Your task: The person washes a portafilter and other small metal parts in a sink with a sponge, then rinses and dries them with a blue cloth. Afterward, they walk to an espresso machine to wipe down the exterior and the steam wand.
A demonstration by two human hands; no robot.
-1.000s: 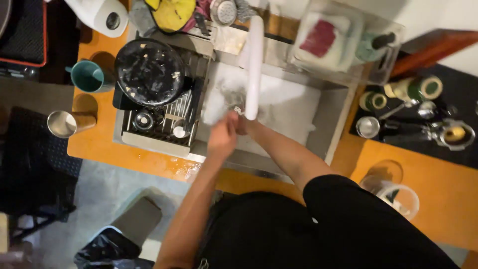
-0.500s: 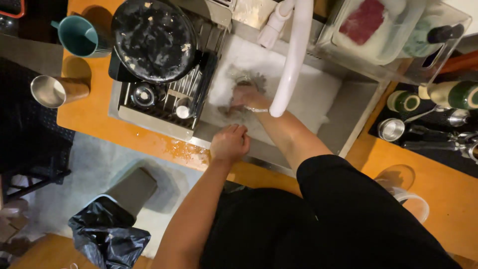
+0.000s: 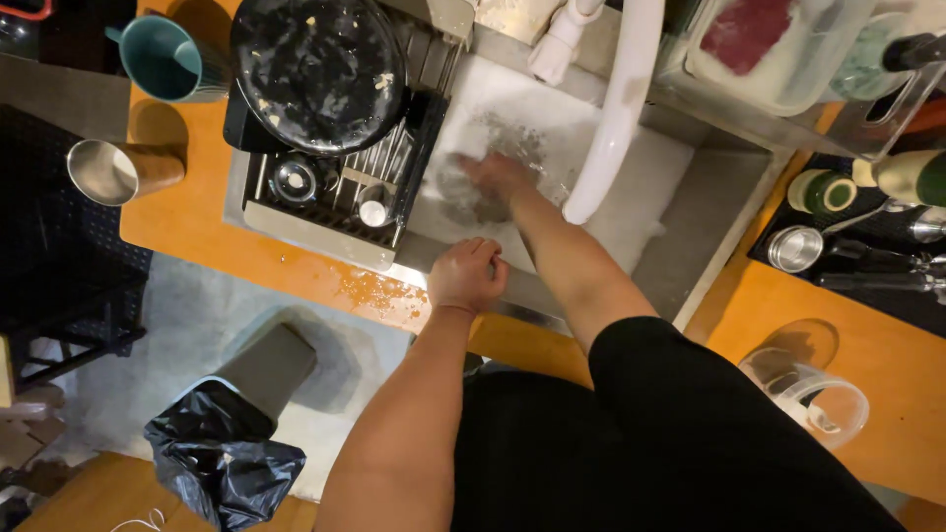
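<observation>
Right hand pressing flat inside the foamy sink, left hand curling closed over the sink's near rim.

The right hand is lying spread, fingers open, on a greyish patch of the white suds, and whether it is holding anything under the foam I cannot tell; the left hand is gripping the steel edge, holding nothing loose. A white faucet is arching over the basin. Left of the suds, a dirty black pan is sitting on a dish rack. The orange tabletop is carrying a teal mug and a steel cup, with water glistening near the sink edge. A black-bagged bin is standing on the grey floor.
</observation>
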